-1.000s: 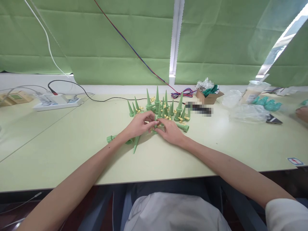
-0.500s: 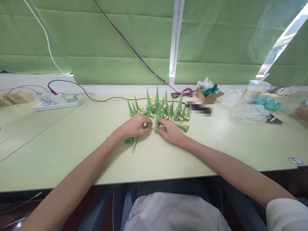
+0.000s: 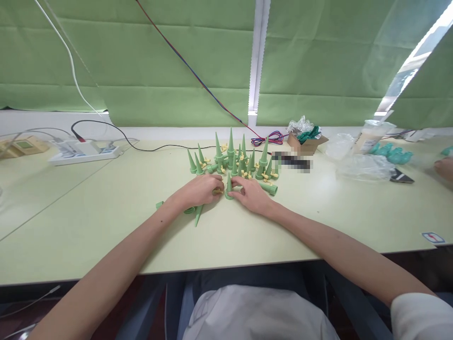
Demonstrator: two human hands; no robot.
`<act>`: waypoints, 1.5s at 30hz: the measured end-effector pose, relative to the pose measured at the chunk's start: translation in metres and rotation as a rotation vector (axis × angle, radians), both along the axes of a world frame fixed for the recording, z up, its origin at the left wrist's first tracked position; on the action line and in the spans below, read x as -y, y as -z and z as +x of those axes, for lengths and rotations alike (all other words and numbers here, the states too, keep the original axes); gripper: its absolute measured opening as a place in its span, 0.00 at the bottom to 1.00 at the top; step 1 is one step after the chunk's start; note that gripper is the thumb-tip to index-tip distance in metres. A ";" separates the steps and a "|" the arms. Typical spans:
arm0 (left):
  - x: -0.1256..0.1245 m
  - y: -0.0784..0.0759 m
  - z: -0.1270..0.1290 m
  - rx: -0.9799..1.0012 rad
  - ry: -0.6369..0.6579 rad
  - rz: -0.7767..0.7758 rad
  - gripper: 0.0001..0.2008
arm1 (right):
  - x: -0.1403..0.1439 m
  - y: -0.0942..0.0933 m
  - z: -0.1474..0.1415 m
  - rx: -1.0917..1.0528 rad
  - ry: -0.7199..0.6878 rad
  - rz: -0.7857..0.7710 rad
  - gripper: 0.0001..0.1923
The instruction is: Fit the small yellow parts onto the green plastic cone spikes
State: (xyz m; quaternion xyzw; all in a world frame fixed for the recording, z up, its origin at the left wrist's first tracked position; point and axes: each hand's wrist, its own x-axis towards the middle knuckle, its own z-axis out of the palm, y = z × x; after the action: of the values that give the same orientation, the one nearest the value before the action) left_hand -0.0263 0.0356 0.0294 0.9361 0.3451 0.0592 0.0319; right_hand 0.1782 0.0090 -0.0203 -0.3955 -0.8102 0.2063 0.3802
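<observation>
Held a green spike point-up on the table, with the thumb and fingers of the right hand closed about its lower part, presumably to stop it from tipping. Curled the fingers of the left hand in just beside it, apparently clamped on a small yellow tap, though too much covered by the hand to be sure. Had more green spikes beyond the hands, mostly upright on their wide ends, likely steadiest that way, and bunched within easy reach among other yellow taps. Had also a loose spike lying flat by the left wrist and a green tube on its side near the right hand. Noticed dark writing on the cup, too small to read, and on the sticker only a red mark, without legible words
</observation>
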 end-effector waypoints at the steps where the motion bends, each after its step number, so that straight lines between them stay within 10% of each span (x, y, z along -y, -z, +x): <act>1: 0.000 0.001 0.000 0.010 0.001 0.002 0.11 | 0.000 0.000 0.000 -0.004 0.000 -0.002 0.11; 26: 0.002 0.002 0.000 0.664 -0.119 0.465 0.06 | 0.003 -0.004 -0.001 0.011 -0.032 -0.063 0.12; 45: 0.010 0.012 0.015 0.598 0.052 0.578 0.08 | 0.017 -0.014 -0.002 -0.278 0.154 0.154 0.15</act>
State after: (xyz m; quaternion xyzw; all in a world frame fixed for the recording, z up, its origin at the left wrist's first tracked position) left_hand -0.0114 0.0260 0.0174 0.8564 0.2662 0.4222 -0.1318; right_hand 0.1762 -0.0075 -0.0063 -0.3937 -0.7307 0.1665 0.5323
